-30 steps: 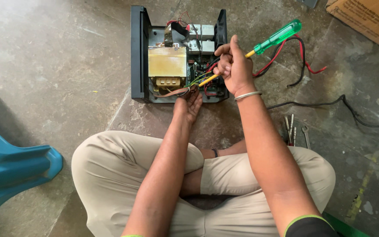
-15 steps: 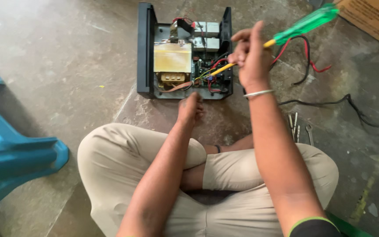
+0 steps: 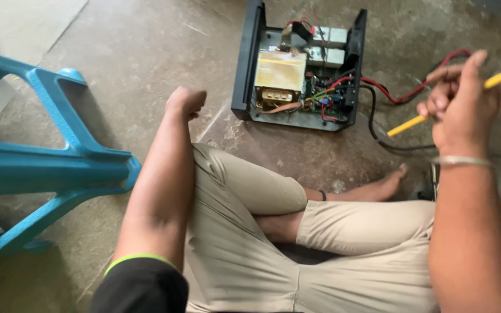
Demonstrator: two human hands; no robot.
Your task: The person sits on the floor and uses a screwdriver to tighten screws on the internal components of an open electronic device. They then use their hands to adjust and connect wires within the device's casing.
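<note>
The screwdriver [image 3: 436, 110] lies in the right hand [image 3: 462, 107], pinched by the fingers around its yellow shaft, so the hand is closed on it. The translucent green handle sticks out past the hand toward the upper right edge of the view, and the yellow shaft slants down to the left, its tip in the air above the floor [image 3: 146, 52], apart from the box [image 3: 300, 66] and just beside the black cable [image 3: 378, 130]. A thin metal bangle [image 3: 462, 161] circles the right wrist.

The box sits on the floor to the left of the tool, well apart from that hand. It is an open black case with 2 upright side walls (the top cover is off), holding a yellowish block-shaped transformer [image 3: 279, 75], pale rectangular parts at the back and a tangle of red, yellow and black wires [image 3: 329, 93]. A red wire [image 3: 413, 90] loops out to the right.

The left hand [image 3: 185, 103] is curled loosely into a fist, holding nothing, hovering left of the box without touching it.

The person sits cross-legged in beige trousers [image 3: 250, 232]. The floor is rough grey concrete. A blue plastic chair [image 3: 59, 156] lies at far left.
</note>
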